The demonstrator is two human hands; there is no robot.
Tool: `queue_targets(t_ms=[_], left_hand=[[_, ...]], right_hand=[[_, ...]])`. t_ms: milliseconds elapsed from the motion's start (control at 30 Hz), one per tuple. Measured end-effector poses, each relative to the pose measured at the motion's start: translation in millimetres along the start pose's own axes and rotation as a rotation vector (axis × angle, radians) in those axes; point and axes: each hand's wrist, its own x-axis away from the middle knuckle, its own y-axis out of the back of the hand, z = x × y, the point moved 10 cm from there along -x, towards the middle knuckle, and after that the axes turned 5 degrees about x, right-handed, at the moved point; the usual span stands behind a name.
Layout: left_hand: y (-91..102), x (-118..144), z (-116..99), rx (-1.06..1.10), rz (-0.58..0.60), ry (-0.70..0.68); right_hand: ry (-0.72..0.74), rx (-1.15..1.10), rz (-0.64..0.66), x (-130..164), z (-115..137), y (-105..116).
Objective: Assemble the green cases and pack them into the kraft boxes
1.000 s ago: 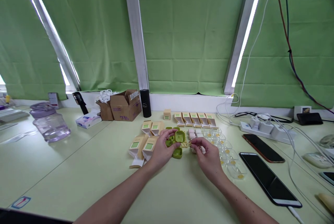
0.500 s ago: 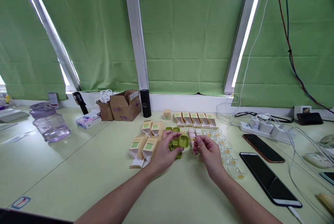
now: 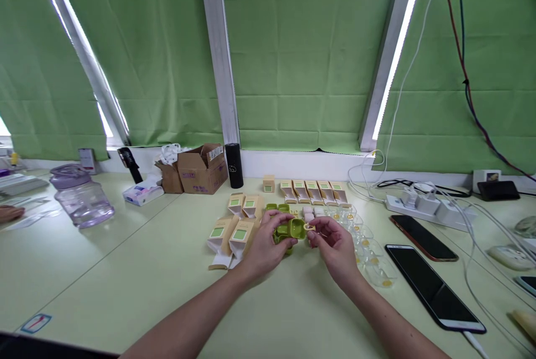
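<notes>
My left hand [image 3: 267, 244] is closed round a small olive-green square cup [image 3: 297, 229], tilted so its hollow side shows. Between the fingertips of my right hand [image 3: 336, 247] is a small cream-coloured curved piece, like a hook or ring [image 3: 309, 227], right at the cup's edge; whether they touch I cannot tell. More green cups [image 3: 283, 208] lie behind and under my left hand. Small white-pink blocks [image 3: 308, 213] stand just beyond my right fingers, and clear plastic shells with yellow dots [image 3: 371, 257] lie to the right, partly covered by that hand.
Opened kraft cartons [image 3: 223, 233] lie left of my hands, with a row of others [image 3: 314, 192] behind. Two phones [image 3: 433, 286], a power strip [image 3: 431, 209] and loose cables are at right. A water jug [image 3: 81, 197], cardboard box [image 3: 201, 169] and another person's hand [image 3: 10, 213] are at left.
My right hand has brought the cream piece up against or very near the cup's edge and turned it so its curve shows. Another person's hand has appeared at far left.
</notes>
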Motion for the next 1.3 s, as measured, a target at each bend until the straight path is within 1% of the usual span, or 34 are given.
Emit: queue_targets(t_ms=[133, 233, 333, 433, 567, 833, 1133, 1300], left_hand=[[-1.0, 1.4, -3.2, -0.005, 0.004, -0.032], [-2.3, 2.4, -6.5, -0.025, 0.014, -0.062], [-3.5, 3.5, -10.3, -0.052, 0.026, -0.094], [-3.3, 5.2, -15.1, -0.097, 0.025, -0.143], [-3.8, 7.6, -19.6, -0.136, 0.028, -0.200], [-4.4, 9.4, -23.0, -0.180, 0.029, -0.240], [-4.9, 10.5, -25.1, -0.202, 0.029, -0.259], [-6.0, 10.5, -24.1, -0.193, 0.037, -0.264]], right_hand=[[0.097, 0.196, 0.015, 4.2, 9.9, -1.4], [0.269, 0.382, 0.021, 8.6, 31.3, -5.5], [0.428, 0.496, 0.018, 13.8, 49.2, -10.5], [0.527, 0.585, 0.018, 17.3, 55.4, -14.7], [0.626, 0.722, 0.001, 21.5, 56.3, -18.2], [0.753, 0.851, 0.013, 27.4, 61.2, -25.6], [0.788, 0.917, -0.007, 29.1, 63.0, -27.4], [0.805, 0.976, 0.007, 29.5, 64.8, -30.4]])
